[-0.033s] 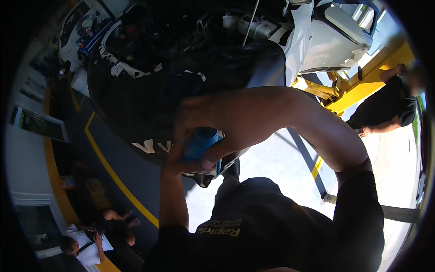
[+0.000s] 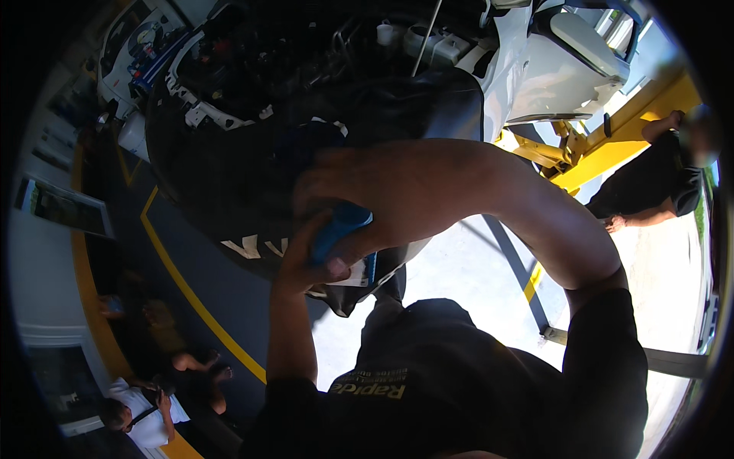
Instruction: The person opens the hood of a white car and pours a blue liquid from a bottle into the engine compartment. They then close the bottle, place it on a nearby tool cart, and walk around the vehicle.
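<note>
In front of my body, both hands close around a blue, rounded, cap-like thing (image 2: 345,223); its exact kind I cannot make out. My right hand (image 2: 363,183) arches over it from above, the thumb coming down along its near side. My left hand (image 2: 294,258) wraps it from the left and below, with most of the fingers in shadow. Just under the right thumb a white piece with a blue edge (image 2: 361,273) shows; whether it belongs to the blue thing is hidden. Behind the hands a dark cover (image 2: 222,172) drapes the car's front.
Beyond the cover lies the open engine bay (image 2: 306,57), with a prop rod (image 2: 425,38) standing in it. A yellow lift post (image 2: 634,138) rises at the right beside a person in dark clothes (image 2: 642,176). Another person in white (image 2: 145,417) is at lower left.
My right hand has turned slightly over the blue thing, and the thing now leans more to the right. More of the white piece shows below the thumb.
</note>
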